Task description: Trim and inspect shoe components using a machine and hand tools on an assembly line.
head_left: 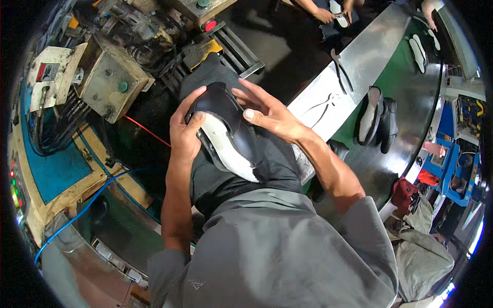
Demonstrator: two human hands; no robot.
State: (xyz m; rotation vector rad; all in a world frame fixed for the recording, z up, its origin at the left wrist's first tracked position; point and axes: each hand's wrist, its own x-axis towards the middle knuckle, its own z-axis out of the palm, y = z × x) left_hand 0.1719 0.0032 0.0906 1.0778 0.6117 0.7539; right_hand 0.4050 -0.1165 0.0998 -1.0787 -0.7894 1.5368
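Over my lap, a black shoe is tilted with its white underside turned up toward me. My left hand is closed round its left side, thumb on the edge of the white part and fingers along the far end. On the other side, my right hand has its fingers stretched and spread, with the thumb tip at the black upper. To the right, pliers with dark handles lie on a pale metal ledge, beside a second pair of pliers.
Beyond the ledge, a green belt carries black shoes and several white-soled pieces. Machinery with a control box stands at left, near a blue hose. Another person's hands hold a white-soled piece at the far side.
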